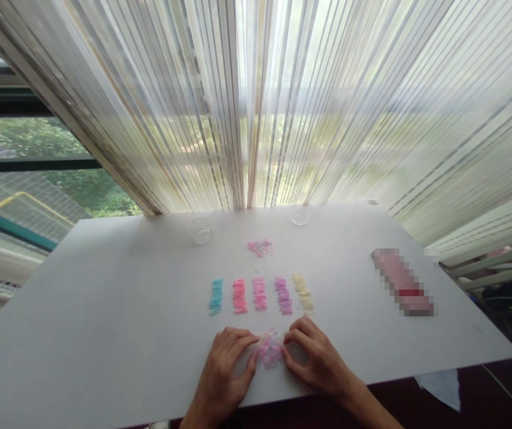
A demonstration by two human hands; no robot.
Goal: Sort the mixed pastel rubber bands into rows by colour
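Note:
A loose pile of tiny pastel pieces, mostly pink and lilac (270,350), lies near the table's front edge, between my hands. They look like small elastic bands, but are too small to be sure. My left hand (227,366) touches the pile's left edge, thumb and forefinger curved with a gap between the tips. At the right edge, my right hand (316,357) has its thumb and forefinger tips close together; anything between them is too small to make out. Beyond the hands run columns of similar pieces: blue (216,296), coral (240,296), pink (259,294), purple (283,295) and pale yellow (303,294).
Farther back on the white table (117,310) lies another pink pile (260,248). A clear round container (201,231) and a clear round lid (299,218) stand near the curtain (247,119). A blurred pink object (403,283) lies at the right.

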